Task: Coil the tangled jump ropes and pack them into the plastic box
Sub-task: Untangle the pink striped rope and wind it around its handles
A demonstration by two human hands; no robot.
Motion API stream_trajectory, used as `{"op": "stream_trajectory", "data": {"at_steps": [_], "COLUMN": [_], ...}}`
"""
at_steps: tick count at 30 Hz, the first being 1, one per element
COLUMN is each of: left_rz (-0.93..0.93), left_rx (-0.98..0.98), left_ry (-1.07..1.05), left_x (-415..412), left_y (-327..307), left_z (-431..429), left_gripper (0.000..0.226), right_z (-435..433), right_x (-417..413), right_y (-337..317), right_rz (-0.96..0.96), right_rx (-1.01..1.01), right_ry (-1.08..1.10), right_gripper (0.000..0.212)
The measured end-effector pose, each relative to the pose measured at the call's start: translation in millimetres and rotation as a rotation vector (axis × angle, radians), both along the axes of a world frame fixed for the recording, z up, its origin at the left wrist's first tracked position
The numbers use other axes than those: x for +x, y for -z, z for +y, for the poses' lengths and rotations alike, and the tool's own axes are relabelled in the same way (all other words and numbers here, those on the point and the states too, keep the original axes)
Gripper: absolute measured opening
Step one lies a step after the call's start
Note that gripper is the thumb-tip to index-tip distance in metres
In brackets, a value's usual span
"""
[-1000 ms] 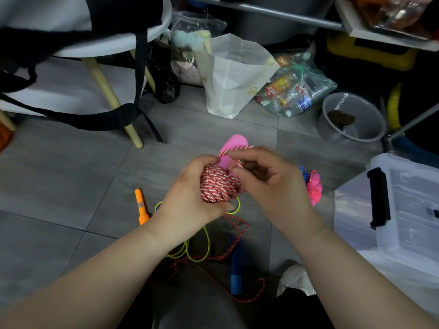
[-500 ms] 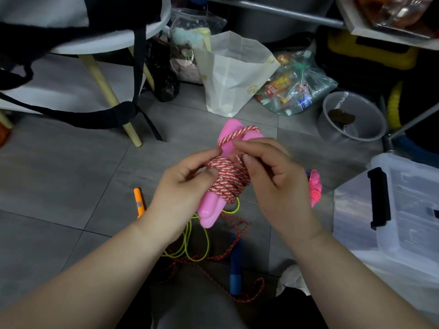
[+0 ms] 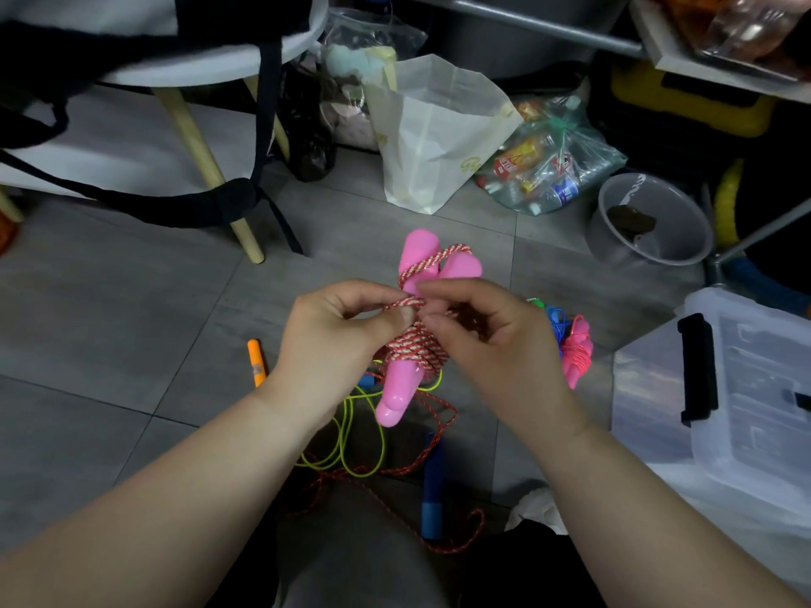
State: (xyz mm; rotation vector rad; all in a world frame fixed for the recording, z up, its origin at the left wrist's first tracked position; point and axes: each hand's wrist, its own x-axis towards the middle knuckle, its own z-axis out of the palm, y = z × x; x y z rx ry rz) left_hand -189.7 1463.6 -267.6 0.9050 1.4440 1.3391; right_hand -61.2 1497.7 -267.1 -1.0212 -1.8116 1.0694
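Head camera looks down on the pair of hands held just above the floor point(image 3: 131, 326), working one jump rope. The red-and-white rope point(image 3: 414, 351) is wound in tight turns round its two pink handles point(image 3: 419, 252), which lie side by side. One loop of it runs up over their far ends.

The left hand point(image 3: 338, 340) pinches a strand between thumb and forefinger at the top of the winding. The right hand point(image 3: 491, 344) meets it there, fingers curled in and nipping the same strand. How much cord the right palm hides, I cannot tell.

To my eye this is the tucking-off. It wants the left thumb bearing on the wraps so none slide toward the handle tips. The right hand should draw the loose end under a turn and pull it snug, not yank it.

A tail of red cord point(image 3: 443, 414) trails on the floor below, crossed with a yellow-green rope point(image 3: 351, 432), so it should be lifted free gently. A finished pink-and-blue bundle point(image 3: 570, 340) lies to the right, near the plastic box point(image 3: 746, 388).
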Motion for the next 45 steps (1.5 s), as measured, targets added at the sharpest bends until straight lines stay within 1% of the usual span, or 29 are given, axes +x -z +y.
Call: {"op": "stream_trajectory", "data": {"at_steps": [2, 3, 7, 9, 12, 14, 17, 20, 22, 24, 27, 28, 29, 31, 32, 33, 35, 38, 42, 45], "left_rz": [-0.032, -0.065, -0.21, -0.244, -0.245, -0.247, -0.316, -0.322, -0.378, -0.425, -0.381, -0.356, -0.337, -0.333, -0.354, -0.389, -0.429, -0.392, -0.372, -0.253], "left_rx": [0.004, -0.002, -0.076, -0.1, -0.13, -0.146, -0.179, -0.177, -0.176, -0.186, -0.174, -0.159, -0.146, -0.129, -0.122, -0.118, -0.11, -0.108, -0.115, -0.107], "left_ry": [-0.015, -0.027, -0.064, -0.072, -0.083, -0.067, -0.005, 0.096, 0.149, 0.169, 0.144, 0.125, 0.11, 0.082, 0.061, 0.037, 0.03, 0.121, 0.233, 0.197], "left_x": [2, 3, 8, 12, 15, 15, 19, 25, 26, 25, 27, 27, 27, 23, 20, 17, 12, 12, 7, 4], "left_y": [-2, -3, -3, -2, 1, 2, 3, 3, 4, 7, 9, 9, 8, 7, 7, 7, 6, 5, 5, 6], "left_z": [0, 0, 1, 2, 4, 4, 3, 1, 1, 2, 3, 4, 5, 8, 10, 12, 12, 9, 5, 5], "left_gripper": [0.027, 0.025, 0.018, 0.015, 0.018, 0.018, 0.018, 0.023, 0.024, 0.019, 0.018, 0.018, 0.018, 0.02, 0.02, 0.02, 0.021, 0.025, 0.033, 0.037], "right_z": [-2, -3, -5, -6, -5, -3, 1, -2, -5, -4, -2, -3, -3, 0, 2, 3, 3, 2, 8, 7], "right_x": [-4, -5, -9, -8, -9, -9, -8, -10, -12, -13, -10, -10, -9, -5, -3, -1, 0, -2, -2, -2], "right_y": [3, 4, 11, 16, 13, 8, 1, -3, -3, -2, -1, 0, 1, 3, 4, 5, 9, 12, 10, 11], "right_rz": [-0.12, -0.138, -0.115, -0.089, -0.005, 0.056, 0.107, 0.103, 0.092, 0.121, 0.152, 0.13, 0.091, -0.058, -0.143, -0.204, -0.248, -0.209, -0.153, -0.16], "right_rx": [0.186, 0.229, 0.26, 0.214, 0.043, -0.024, -0.059, -0.085, -0.096, -0.133, -0.177, -0.16, -0.097, 0.171, 0.291, 0.359, 0.391, 0.314, 0.109, 0.08], "right_ry": [0.043, 0.065, 0.095, 0.081, 0.065, 0.053, 0.015, -0.087, -0.144, -0.157, -0.139, -0.119, -0.081, 0.07, 0.153, 0.189, 0.155, 0.158, 0.188, 0.145], "right_gripper": [0.021, 0.022, 0.028, 0.031, 0.03, 0.036, 0.039, 0.046, 0.052, 0.056, 0.055, 0.053, 0.048, 0.029, 0.025, 0.026, 0.025, 0.026, 0.026, 0.022]}}
